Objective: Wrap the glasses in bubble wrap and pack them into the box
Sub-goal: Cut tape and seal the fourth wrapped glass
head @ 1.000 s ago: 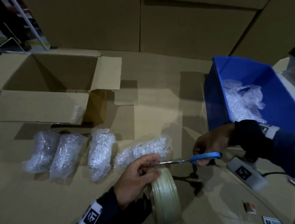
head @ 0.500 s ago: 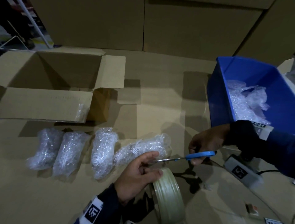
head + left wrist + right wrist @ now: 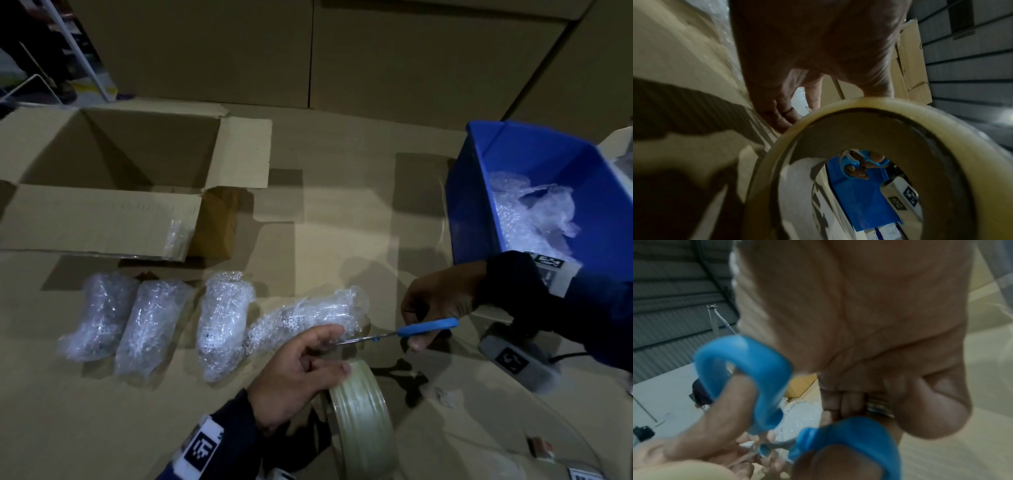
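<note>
Four bubble-wrapped glasses lie in a row on the cardboard-covered table, in front of the open cardboard box: the leftmost bundle, the second bundle and the third bundle stand well left of the hands, while the fourth bundle lies slanted just beyond the left hand, its near end close to the thumb. That hand curls over the top of the tape roll, which stands on edge, thumb and fingers pinched where the scissor tips meet them. The right hand grips the blue-handled scissors, fingers through the loops, blades pointing left at the left hand. Loose bubble wrap sits in the blue bin behind the right wrist
</note>
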Tool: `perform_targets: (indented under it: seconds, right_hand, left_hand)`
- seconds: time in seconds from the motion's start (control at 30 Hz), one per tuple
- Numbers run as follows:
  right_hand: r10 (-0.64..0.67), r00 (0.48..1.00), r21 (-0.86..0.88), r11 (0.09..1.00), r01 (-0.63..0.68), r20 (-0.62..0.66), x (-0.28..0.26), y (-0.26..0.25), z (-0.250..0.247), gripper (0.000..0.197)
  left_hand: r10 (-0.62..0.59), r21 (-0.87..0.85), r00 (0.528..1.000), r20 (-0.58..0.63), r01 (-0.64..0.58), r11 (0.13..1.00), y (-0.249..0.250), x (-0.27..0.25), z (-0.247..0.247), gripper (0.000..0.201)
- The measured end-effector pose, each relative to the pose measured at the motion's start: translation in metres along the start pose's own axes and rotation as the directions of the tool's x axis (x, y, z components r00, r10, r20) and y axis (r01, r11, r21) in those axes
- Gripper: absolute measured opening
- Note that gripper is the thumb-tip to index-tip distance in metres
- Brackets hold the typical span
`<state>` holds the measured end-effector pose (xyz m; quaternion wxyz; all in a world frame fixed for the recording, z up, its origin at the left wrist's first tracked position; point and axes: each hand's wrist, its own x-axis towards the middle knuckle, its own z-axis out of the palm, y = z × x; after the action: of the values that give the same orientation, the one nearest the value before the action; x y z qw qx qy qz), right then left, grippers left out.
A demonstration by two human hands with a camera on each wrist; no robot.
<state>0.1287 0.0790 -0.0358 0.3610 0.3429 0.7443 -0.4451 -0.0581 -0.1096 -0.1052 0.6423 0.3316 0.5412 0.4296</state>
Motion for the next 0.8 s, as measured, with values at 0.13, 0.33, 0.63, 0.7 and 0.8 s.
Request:
perform_targets:
  seconds: [0.13,0.33,0.63,0.7,0.8]
  right_hand:
    - [0.005,1.0,-0.002,1.0,-0.005,-0.013,0.001,-0.001,-0.001,0.034]
    - [-0.026,0.997,0.027,0.999,0.028,-0.068,0.0,0.001,0.001,0.036]
    - [-0.047,0.99,-0.053,0.998,0.04,-0.133,-0.009,-0.001,0.002,0.035]
    - [-0.036,0.987,-0.126,0.992,0.016,-0.154,-0.013,-0.001,0.003,0.036]
    - [-0.022,0.982,-0.215,0.976,-0.02,-0.189,-0.019,-0.001,0.006,0.041]
  left_hand:
    - [0.001,0.026,1.0,-0.009,-0.001,1.0,0.003,-0.002,0.0,0.048]
    - [-0.022,0.01,1.0,-0.019,0.022,1.0,0.004,-0.002,0.001,0.045]
    - [-0.036,-0.068,0.999,-0.033,0.033,0.997,-0.003,-0.002,0.003,0.049]
    - [-0.026,-0.077,1.0,-0.01,0.026,0.997,-0.002,-0.002,0.004,0.053]
    - [-0.013,-0.088,1.0,-0.011,0.012,0.996,-0.004,-0.002,0.004,0.056]
